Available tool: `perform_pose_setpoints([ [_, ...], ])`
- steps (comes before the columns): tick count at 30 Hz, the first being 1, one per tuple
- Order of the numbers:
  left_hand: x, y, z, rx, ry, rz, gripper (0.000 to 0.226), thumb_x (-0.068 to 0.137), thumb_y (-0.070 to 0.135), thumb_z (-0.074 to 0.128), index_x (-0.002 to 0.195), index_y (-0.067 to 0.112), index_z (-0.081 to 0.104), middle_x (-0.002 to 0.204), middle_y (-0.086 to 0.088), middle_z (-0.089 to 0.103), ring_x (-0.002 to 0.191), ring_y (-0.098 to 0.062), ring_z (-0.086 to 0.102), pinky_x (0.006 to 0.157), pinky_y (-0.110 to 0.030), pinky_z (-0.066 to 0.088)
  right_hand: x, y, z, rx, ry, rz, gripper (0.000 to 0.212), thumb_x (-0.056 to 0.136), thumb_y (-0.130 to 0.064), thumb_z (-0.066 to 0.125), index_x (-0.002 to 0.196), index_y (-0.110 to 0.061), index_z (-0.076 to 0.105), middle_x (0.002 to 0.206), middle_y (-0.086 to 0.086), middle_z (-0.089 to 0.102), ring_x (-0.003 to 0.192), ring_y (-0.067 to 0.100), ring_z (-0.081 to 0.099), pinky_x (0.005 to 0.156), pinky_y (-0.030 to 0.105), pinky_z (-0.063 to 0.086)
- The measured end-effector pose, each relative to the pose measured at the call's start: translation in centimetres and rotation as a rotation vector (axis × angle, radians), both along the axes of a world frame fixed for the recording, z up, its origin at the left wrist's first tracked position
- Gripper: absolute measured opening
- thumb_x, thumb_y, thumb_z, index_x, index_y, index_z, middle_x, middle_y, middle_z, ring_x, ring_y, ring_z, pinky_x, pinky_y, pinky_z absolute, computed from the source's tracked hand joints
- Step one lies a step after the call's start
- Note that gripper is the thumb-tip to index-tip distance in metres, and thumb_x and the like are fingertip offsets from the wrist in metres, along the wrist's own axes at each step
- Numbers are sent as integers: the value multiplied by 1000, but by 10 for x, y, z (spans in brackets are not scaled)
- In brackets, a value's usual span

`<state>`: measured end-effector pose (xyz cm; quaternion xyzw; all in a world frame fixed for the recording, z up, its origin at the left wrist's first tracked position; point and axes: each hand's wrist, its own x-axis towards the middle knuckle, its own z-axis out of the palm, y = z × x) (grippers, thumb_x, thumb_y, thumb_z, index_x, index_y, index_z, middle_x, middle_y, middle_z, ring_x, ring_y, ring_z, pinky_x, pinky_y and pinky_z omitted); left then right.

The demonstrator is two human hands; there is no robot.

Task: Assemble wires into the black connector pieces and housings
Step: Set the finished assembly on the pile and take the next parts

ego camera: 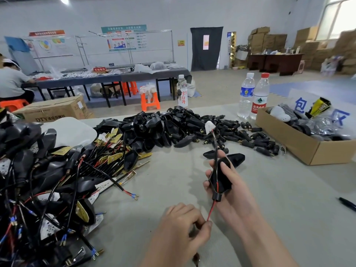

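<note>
My right hand (pixel 234 191) grips a black housing (pixel 221 180) upright over the grey table. A black cable (pixel 215 145) rises from the housing's top. A red wire (pixel 211 210) comes out of the round collar at its bottom. My left hand (pixel 183 230) pinches the lower end of that red wire between thumb and fingers. Two loose black housings (pixel 236 158) lie just behind my right hand. A heap of black housings and small connector pieces (pixel 183 126) covers the table's far middle.
A tangle of wired assemblies (pixel 48 189) fills the left side, one loose cable end (pixel 127 192) reaching towards the middle. An open cardboard box (pixel 300 145) stands at right, two water bottles (pixel 253 96) behind it. A black pen (pixel 347 204) lies at the right edge.
</note>
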<state>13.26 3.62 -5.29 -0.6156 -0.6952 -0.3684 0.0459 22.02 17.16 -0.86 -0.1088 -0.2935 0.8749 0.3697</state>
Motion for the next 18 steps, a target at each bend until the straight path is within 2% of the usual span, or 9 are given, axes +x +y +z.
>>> perform_pose_setpoints([
  [4, 1, -1, 1, -6, 12, -31, 25, 87, 42, 63, 68, 28, 54, 72, 13, 55, 74, 0, 49, 79, -29, 45, 2, 7, 0, -48, 14, -26, 34, 83, -21, 62, 116, -22, 72, 96, 3, 70, 70, 16, 65, 57, 29, 55],
  [11, 4, 2, 3, 27, 58, 14, 22, 88, 42, 58, 73, 27, 64, 71, 14, 57, 69, -3, 54, 73, -23, 42, 9, 24, -2, -100, 8, -80, 45, 82, -22, 62, 127, -20, 60, 98, -2, 70, 72, 14, 64, 55, 26, 54],
  [14, 4, 1, 3, 30, 18, 33, 23, 89, 43, 53, 83, 28, 69, 74, 17, 63, 71, 0, 56, 75, -20, 42, 13, 33, -3, -91, 29, -100, 37, 89, -21, 59, 126, -25, 57, 95, -3, 69, 72, 13, 64, 56, 25, 53],
  [16, 4, 0, 3, 11, -44, 47, 31, 90, 47, 46, 92, 28, 71, 77, 17, 67, 79, 0, 55, 80, -20, 42, 15, 38, -5, -103, 46, -117, 31, 96, -20, 53, 126, -28, 57, 92, -3, 69, 71, 13, 65, 56, 25, 53],
  [18, 4, -1, 3, -1, -63, 53, 36, 91, 49, 43, 95, 27, 72, 77, 16, 67, 83, -2, 54, 82, -21, 41, 16, 40, -6, -121, 63, -138, 30, 96, -24, 55, 125, -29, 58, 89, -3, 69, 69, 13, 66, 56, 25, 53],
])
